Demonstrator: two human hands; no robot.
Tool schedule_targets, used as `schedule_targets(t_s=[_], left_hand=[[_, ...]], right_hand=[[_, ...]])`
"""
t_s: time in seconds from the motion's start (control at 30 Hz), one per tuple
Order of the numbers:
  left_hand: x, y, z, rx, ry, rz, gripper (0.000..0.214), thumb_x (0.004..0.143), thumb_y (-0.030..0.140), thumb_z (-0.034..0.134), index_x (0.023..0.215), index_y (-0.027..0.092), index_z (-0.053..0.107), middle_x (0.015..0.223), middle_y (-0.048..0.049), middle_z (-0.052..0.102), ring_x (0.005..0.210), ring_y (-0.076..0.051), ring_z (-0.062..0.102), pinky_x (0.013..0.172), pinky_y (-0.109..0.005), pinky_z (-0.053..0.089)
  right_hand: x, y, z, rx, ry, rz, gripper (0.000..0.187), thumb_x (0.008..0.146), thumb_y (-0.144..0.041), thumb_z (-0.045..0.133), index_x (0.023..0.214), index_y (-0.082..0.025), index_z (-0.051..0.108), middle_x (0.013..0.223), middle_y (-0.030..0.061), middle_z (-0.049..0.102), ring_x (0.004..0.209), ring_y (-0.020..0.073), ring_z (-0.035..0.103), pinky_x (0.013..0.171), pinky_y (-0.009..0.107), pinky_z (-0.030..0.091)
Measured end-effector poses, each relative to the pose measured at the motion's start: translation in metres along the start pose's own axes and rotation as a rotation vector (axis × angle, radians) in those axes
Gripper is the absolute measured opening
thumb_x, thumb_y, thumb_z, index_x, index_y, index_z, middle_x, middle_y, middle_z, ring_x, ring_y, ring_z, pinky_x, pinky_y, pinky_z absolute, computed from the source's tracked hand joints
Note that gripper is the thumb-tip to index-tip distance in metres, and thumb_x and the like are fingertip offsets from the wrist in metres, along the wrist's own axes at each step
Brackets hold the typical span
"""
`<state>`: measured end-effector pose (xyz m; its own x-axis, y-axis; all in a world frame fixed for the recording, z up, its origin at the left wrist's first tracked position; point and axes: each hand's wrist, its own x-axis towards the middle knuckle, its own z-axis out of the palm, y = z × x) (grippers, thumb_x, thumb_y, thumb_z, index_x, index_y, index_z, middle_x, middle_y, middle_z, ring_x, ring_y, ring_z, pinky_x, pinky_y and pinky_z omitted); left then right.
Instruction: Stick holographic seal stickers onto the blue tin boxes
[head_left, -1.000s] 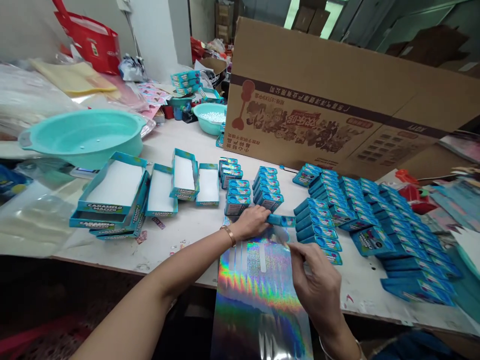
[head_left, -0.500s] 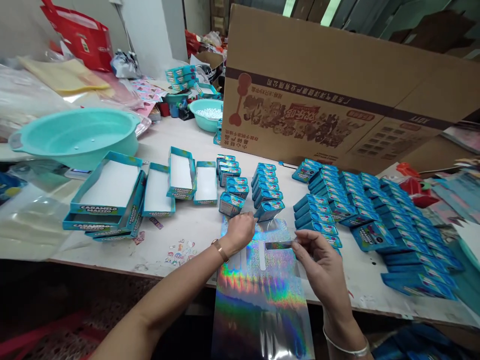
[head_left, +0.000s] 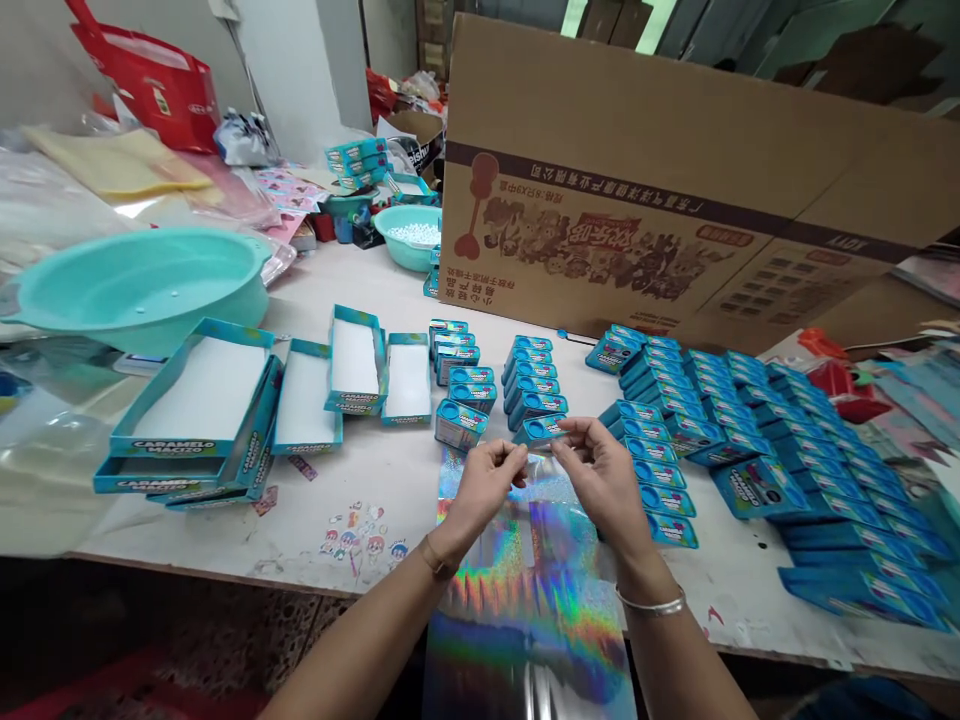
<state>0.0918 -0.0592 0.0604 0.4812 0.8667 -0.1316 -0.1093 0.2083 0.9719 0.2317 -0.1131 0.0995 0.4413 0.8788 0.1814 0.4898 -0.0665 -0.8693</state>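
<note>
In the head view, my left hand (head_left: 487,488) is closed in a pinch above a shiny rainbow foil sheet (head_left: 525,600). What its fingertips hold, if anything, is too small to make out. My right hand (head_left: 604,480) pinches a thin shiny strip, now barely visible between the two hands. Just behind the fingers stands a small blue box (head_left: 540,430) with a round mark on top, at the front of a row. Another blue box (head_left: 460,425) stands beyond my left hand, apart from it. The foil sheet hangs over the table's front edge.
Several rows of blue boxes (head_left: 750,440) fill the right side. Shallow blue trays (head_left: 315,395) with white bottoms lie left, beside a turquoise basin (head_left: 142,285). A large cardboard carton (head_left: 660,190) stands behind. Small character stickers (head_left: 364,540) lie near the front edge.
Both hands have lifted away from the foil sheet toward the front blue boxes. My right hand has moved up and left, and the strip that showed broad in it is now hardly visible.
</note>
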Motion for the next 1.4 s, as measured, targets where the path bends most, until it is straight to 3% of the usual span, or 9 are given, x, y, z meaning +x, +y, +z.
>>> schedule_targets(t_s=[0.2, 0.53, 0.67, 0.8, 0.97, 1.1, 1.2, 1.3, 1.4], left_hand=[[0.024, -0.007, 0.020, 0.305, 0.289, 0.200, 0.035, 0.091, 0.040, 0.049, 0.062, 0.021, 0.047, 0.060, 0.0030, 0.050, 0.060, -0.013, 0.046, 0.059, -0.027, 0.032], [0.031, -0.006, 0.018, 0.664, 0.320, 0.137, 0.030, 0.096, 0.028, 0.043, 0.066, 0.023, 0.047, 0.071, -0.0021, 0.060, 0.069, -0.018, 0.056, 0.064, -0.030, 0.034], [0.031, -0.012, 0.018, 0.629, 0.323, 0.116, 0.029, 0.096, 0.031, 0.043, 0.070, 0.022, 0.051, 0.073, -0.0017, 0.062, 0.071, -0.018, 0.057, 0.065, -0.029, 0.037], [0.031, -0.022, 0.024, 0.490, 0.325, 0.035, 0.032, 0.099, 0.039, 0.041, 0.075, 0.022, 0.053, 0.075, -0.0012, 0.063, 0.072, -0.017, 0.059, 0.064, -0.028, 0.041], [0.037, -0.025, 0.030, 0.472, 0.372, 0.017, 0.019, 0.100, 0.030, 0.042, 0.109, 0.019, 0.055, 0.085, -0.0028, 0.067, 0.080, -0.019, 0.065, 0.074, -0.030, 0.047], [0.021, -0.021, 0.002, 0.712, 0.188, 0.052, 0.034, 0.090, 0.011, 0.050, 0.123, 0.017, 0.054, 0.088, -0.0052, 0.070, 0.093, -0.024, 0.069, 0.085, -0.034, 0.049], [-0.012, -0.023, -0.032, 0.893, -0.030, 0.152, 0.029, 0.093, 0.017, 0.051, 0.121, 0.018, 0.059, 0.109, -0.0110, 0.072, 0.107, -0.026, 0.067, 0.093, -0.038, 0.050], [-0.041, -0.029, -0.058, 1.098, -0.247, 0.267, 0.061, 0.085, 0.038, 0.069, 0.140, 0.018, 0.048, 0.145, -0.0179, 0.054, 0.138, -0.033, 0.046, 0.111, -0.048, 0.038], [-0.050, -0.035, -0.067, 1.243, -0.372, 0.267, 0.105, 0.069, 0.060, 0.079, 0.152, 0.016, 0.031, 0.160, -0.0236, 0.033, 0.149, -0.039, 0.028, 0.116, -0.059, 0.026]], right_hand=[[0.029, 0.013, 0.010, -0.283, 0.127, -0.077, 0.025, 0.082, -0.035, 0.055, 0.100, -0.021, 0.064, 0.076, 0.0017, 0.066, 0.066, 0.0189, 0.057, 0.066, 0.032, 0.043], [0.036, 0.025, 0.019, -0.470, 0.097, -0.196, 0.020, 0.087, -0.023, 0.048, 0.101, -0.021, 0.063, 0.079, 0.0042, 0.067, 0.080, 0.0235, 0.057, 0.080, 0.037, 0.042], [0.035, 0.033, 0.022, -0.411, 0.096, -0.235, 0.023, 0.089, -0.023, 0.045, 0.102, -0.021, 0.065, 0.086, 0.0064, 0.064, 0.087, 0.0245, 0.055, 0.080, 0.037, 0.044], [0.037, 0.040, 0.021, -0.340, 0.136, -0.197, 0.036, 0.083, -0.024, 0.054, 0.118, -0.018, 0.064, 0.106, 0.0109, 0.057, 0.091, 0.0246, 0.056, 0.086, 0.041, 0.048], [0.044, 0.042, 0.021, -0.336, 0.163, -0.210, 0.040, 0.079, -0.018, 0.052, 0.117, -0.017, 0.064, 0.107, 0.0103, 0.054, 0.092, 0.0240, 0.057, 0.089, 0.043, 0.049], [0.031, 0.038, 0.015, -0.292, 0.267, -0.255, 0.036, 0.084, -0.014, 0.044, 0.114, -0.017, 0.063, 0.109, 0.0113, 0.053, 0.090, 0.0218, 0.057, 0.084, 0.040, 0.052], [-0.002, 0.041, 0.007, -0.301, 0.300, -0.353, 0.028, 0.091, -0.019, 0.045, 0.114, -0.019, 0.062, 0.106, 0.0106, 0.057, 0.099, 0.0242, 0.057, 0.087, 0.041, 0.051], [-0.042, 0.050, 0.009, -0.366, -0.006, -0.428, 0.027, 0.095, -0.023, 0.048, 0.118, -0.022, 0.061, 0.103, 0.0089, 0.063, 0.098, 0.0245, 0.059, 0.087, 0.042, 0.051], [-0.066, 0.056, 0.023, -0.526, -0.329, -0.467, 0.044, 0.093, -0.025, 0.053, 0.136, -0.022, 0.053, 0.118, 0.0132, 0.062, 0.109, 0.0294, 0.057, 0.092, 0.046, 0.051]])
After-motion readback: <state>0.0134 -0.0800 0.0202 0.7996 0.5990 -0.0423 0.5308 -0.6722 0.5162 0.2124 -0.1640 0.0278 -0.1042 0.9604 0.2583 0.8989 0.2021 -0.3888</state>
